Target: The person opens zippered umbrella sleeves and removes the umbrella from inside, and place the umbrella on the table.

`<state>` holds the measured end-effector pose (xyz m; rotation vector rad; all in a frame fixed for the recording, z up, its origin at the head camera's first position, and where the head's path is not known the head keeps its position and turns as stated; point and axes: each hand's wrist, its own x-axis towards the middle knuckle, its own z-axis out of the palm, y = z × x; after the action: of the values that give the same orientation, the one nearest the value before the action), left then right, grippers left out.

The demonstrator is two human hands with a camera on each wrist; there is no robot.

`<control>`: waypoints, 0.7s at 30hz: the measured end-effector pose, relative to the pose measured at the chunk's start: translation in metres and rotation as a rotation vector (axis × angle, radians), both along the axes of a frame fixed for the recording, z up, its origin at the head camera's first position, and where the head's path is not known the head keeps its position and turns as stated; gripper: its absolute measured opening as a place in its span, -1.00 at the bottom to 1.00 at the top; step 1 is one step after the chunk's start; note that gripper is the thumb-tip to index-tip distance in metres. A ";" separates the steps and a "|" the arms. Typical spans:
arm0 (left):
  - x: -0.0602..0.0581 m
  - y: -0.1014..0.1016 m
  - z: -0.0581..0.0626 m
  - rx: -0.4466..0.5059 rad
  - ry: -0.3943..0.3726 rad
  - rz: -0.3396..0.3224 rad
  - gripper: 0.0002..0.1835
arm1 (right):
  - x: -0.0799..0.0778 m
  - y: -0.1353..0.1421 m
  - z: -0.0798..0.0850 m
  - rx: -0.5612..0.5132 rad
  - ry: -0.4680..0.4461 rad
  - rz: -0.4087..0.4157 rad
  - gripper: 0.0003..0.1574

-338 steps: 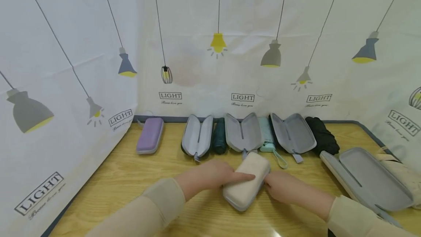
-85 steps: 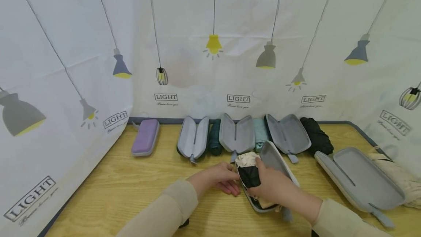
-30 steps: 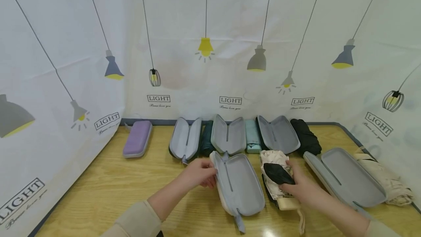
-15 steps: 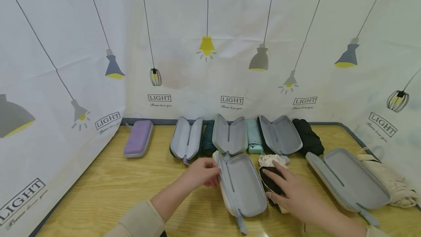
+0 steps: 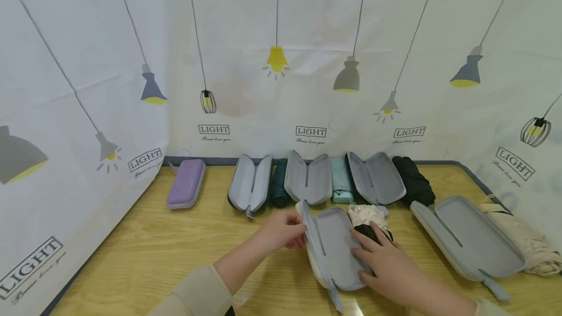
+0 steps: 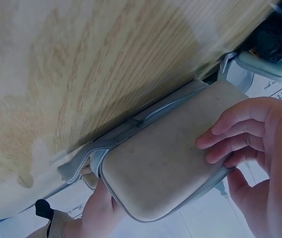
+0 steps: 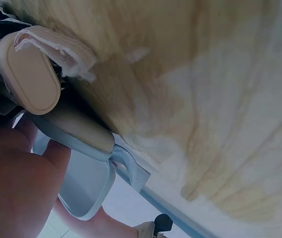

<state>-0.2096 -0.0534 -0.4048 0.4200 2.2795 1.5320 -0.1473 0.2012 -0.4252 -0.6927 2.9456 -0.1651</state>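
Note:
A cream zip case (image 5: 335, 257) lies unfolded on the table, its grey inside facing up. My left hand (image 5: 281, 230) pinches the edge of its left half; in the left wrist view the fingers (image 6: 225, 136) lie against the cream shell. Right of the case is a folded cream umbrella (image 5: 363, 213) with a black part, half covered by my right hand (image 5: 388, 267). That hand's fingers are spread, reaching over the case's right rim and the umbrella. In the right wrist view the umbrella's beige handle end (image 7: 29, 72) and strap show beside the case.
Along the back are a closed purple case (image 5: 186, 184), several unfolded grey-lined cases, a dark green umbrella (image 5: 279, 184), a mint umbrella (image 5: 341, 182) and a black umbrella (image 5: 411, 182). At right lie a larger unfolded case (image 5: 476, 238) and a cream umbrella (image 5: 527, 240).
The cream case was closed, then unfolded with the umbrella inside. My right hand has set the umbrella down at its right, released it and moved left over the case's rim.

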 end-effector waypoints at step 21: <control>-0.009 0.054 -0.022 -0.019 0.027 -0.089 -0.83 | 0.004 0.073 -0.009 -0.140 0.008 -0.031 -0.42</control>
<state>-0.2189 0.0006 -0.4271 0.5323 2.2621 1.4693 -0.1431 0.2742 -0.4338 -0.6656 2.9761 -0.3749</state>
